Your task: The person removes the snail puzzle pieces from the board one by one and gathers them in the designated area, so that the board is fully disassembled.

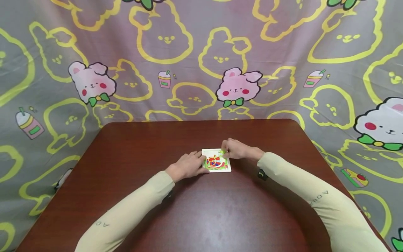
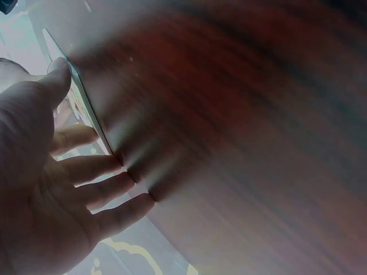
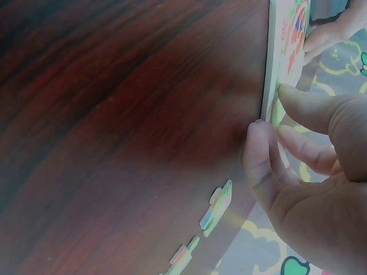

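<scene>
A square jigsaw puzzle board [image 1: 215, 170] with a white frame lies near the middle of the table. Colourful pieces fill its lower part, and bare white shows at upper left. My left hand [image 1: 189, 165] rests along the board's left side, fingers fairly straight, the thumb at the near left corner. At the far right corner, my right hand [image 1: 237, 148] has curled fingers and thumb around a small green puzzle piece [image 1: 221, 152], mostly hidden by them. In the right wrist view, the thumb [image 3: 304, 106] touches the board's face and a fingertip meets its edge.
Loose puzzle pieces [image 3: 218, 209] lie on the tabletop beside the right hand in the right wrist view. The brown wooden table [image 1: 151, 140] has rounded far corners. Behind it hangs a grey curtain [image 1: 189, 73] with cartoon prints.
</scene>
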`<state>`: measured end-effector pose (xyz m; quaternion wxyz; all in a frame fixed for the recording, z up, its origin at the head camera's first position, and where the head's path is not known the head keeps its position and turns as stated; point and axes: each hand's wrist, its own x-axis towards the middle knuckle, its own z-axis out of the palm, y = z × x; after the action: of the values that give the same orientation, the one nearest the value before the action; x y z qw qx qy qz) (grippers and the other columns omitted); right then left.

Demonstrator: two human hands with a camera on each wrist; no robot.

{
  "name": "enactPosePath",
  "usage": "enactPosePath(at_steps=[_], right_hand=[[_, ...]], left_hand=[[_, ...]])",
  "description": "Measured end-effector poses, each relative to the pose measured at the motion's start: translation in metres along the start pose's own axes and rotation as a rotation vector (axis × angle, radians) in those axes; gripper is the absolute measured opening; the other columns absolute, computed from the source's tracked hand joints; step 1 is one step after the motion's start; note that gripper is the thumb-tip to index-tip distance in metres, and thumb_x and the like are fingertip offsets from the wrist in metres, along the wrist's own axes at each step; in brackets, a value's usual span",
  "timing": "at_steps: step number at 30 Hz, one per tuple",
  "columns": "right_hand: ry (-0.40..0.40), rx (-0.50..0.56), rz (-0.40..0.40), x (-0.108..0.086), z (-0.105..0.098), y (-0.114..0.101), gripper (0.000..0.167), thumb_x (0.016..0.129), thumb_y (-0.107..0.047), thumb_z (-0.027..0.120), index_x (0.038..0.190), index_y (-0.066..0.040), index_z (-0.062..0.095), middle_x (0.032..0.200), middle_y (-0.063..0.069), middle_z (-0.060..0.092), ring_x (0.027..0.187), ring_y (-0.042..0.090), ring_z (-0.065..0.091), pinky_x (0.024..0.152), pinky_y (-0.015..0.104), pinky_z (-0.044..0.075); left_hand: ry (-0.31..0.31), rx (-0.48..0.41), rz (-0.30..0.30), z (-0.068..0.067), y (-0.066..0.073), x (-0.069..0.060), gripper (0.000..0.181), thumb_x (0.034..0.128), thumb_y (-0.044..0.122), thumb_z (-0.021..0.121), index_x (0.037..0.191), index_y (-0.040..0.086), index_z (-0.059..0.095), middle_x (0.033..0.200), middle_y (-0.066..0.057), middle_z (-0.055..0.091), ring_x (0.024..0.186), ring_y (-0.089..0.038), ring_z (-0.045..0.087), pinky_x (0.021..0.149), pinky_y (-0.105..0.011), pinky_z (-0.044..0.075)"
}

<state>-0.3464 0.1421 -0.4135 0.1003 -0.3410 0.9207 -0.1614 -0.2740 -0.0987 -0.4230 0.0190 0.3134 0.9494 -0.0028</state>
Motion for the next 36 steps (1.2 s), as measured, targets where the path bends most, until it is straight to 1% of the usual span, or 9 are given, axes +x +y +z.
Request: enactPosePath(at_steps=[4,11,17,21,26,27,33,36], right_hand=[[0.015,0.001,-0.002,0.001,0.000,-0.001,0.026,0.085,-0.017,0.076,0.102,-0.003,0.061,0.096,0.011,0.062,0.093,0.022,0.054,0.079,0.034,0.047],[0.033,0.017,-0.001,0.001,0.000,-0.002,0.029,0.083,-0.017,0.078,0.100,-0.004,0.057,0.095,0.012,0.061,0.089,0.022,0.056,0.078,0.034,0.046],[0.050,0.013,0.009,0.003,0.001,-0.001,0.031,0.081,-0.017,0.079,0.097,-0.006,0.055,0.092,0.010,0.060,0.084,0.020,0.056,0.074,0.032,0.047],[0.055,0.022,0.027,0.005,0.001,-0.002,0.029,0.082,-0.016,0.078,0.096,-0.007,0.054,0.091,0.008,0.059,0.081,0.019,0.056,0.072,0.032,0.047],[0.072,0.036,0.036,0.005,-0.001,-0.005,0.021,0.085,-0.015,0.075,0.094,-0.009,0.057,0.090,0.006,0.063,0.080,0.018,0.058,0.071,0.031,0.048],[0.071,0.045,0.037,0.005,-0.002,-0.005,0.019,0.086,-0.014,0.074,0.094,-0.010,0.057,0.089,0.006,0.063,0.080,0.017,0.058,0.070,0.031,0.048],[0.025,0.173,0.063,0.005,-0.008,-0.010,0.010,0.090,-0.012,0.070,0.093,-0.011,0.060,0.082,0.004,0.064,0.064,0.014,0.060,0.058,0.027,0.050],[0.030,0.221,0.075,0.003,-0.009,-0.009,0.008,0.091,-0.012,0.069,0.094,-0.011,0.061,0.080,0.004,0.064,0.061,0.014,0.060,0.054,0.026,0.049]], left_hand=[[0.000,-0.003,-0.001,-0.001,0.000,-0.001,0.046,0.0910,0.057,0.060,0.103,0.013,0.058,0.131,-0.016,0.058,0.111,-0.032,0.060,0.079,-0.047,0.053],[0.000,-0.002,0.002,-0.001,0.000,-0.002,0.046,0.0912,0.056,0.060,0.104,0.012,0.059,0.131,-0.016,0.058,0.109,-0.032,0.060,0.079,-0.048,0.053],[-0.011,0.012,-0.004,0.001,-0.001,-0.001,0.050,0.0917,0.059,0.057,0.111,0.012,0.059,0.136,-0.017,0.055,0.118,-0.033,0.058,0.084,-0.048,0.053],[-0.021,0.014,-0.013,0.002,-0.001,-0.001,0.053,0.0917,0.059,0.057,0.115,0.012,0.059,0.140,-0.018,0.053,0.124,-0.035,0.055,0.088,-0.050,0.052],[-0.030,0.004,-0.018,0.001,0.000,-0.001,0.053,0.0918,0.059,0.057,0.116,0.012,0.059,0.142,-0.019,0.052,0.127,-0.036,0.054,0.090,-0.051,0.051],[-0.030,0.004,-0.019,0.001,0.000,-0.001,0.053,0.0918,0.059,0.057,0.115,0.012,0.059,0.142,-0.018,0.052,0.127,-0.036,0.054,0.090,-0.050,0.051],[-0.028,0.012,-0.018,-0.001,0.000,-0.001,0.052,0.0919,0.059,0.057,0.114,0.013,0.059,0.142,-0.019,0.052,0.123,-0.034,0.056,0.088,-0.049,0.052],[-0.029,0.015,-0.015,-0.002,0.001,0.000,0.052,0.0920,0.059,0.056,0.115,0.013,0.059,0.142,-0.018,0.052,0.124,-0.033,0.055,0.088,-0.048,0.052]])
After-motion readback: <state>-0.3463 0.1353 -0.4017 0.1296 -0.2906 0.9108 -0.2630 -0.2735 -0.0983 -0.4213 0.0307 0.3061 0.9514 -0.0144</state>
